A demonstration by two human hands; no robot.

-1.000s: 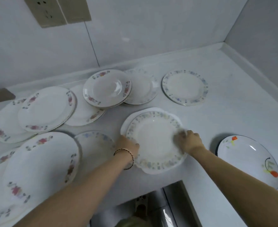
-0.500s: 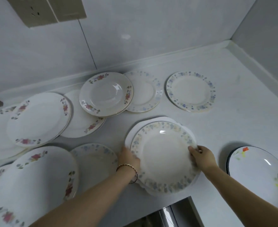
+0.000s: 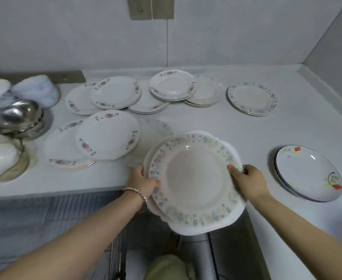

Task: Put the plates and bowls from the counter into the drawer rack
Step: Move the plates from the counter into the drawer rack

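I hold a small stack of plates (image 3: 194, 178) with a blue-and-yellow flowered rim on top, lifted past the counter's front edge. My left hand (image 3: 143, 181) grips its left rim and my right hand (image 3: 248, 180) grips its right rim. Below, the open drawer rack (image 3: 51, 215) shows wire bars at lower left. Several flowered plates (image 3: 107, 134) lie spread over the white counter (image 3: 246, 134). Bowls (image 3: 35, 89) stand at the far left.
A tulip-patterned dish stack (image 3: 309, 176) sits near the counter's right front. A steel bowl (image 3: 14, 118) lies tipped at the left. The wall with a socket (image 3: 139, 7) rises behind; a side wall closes the right end.
Both hands lifted the flowered-rim stack off the counter and drew it toward me over the front edge. The view pulled back, showing the bowls at left and the drawer rack below.
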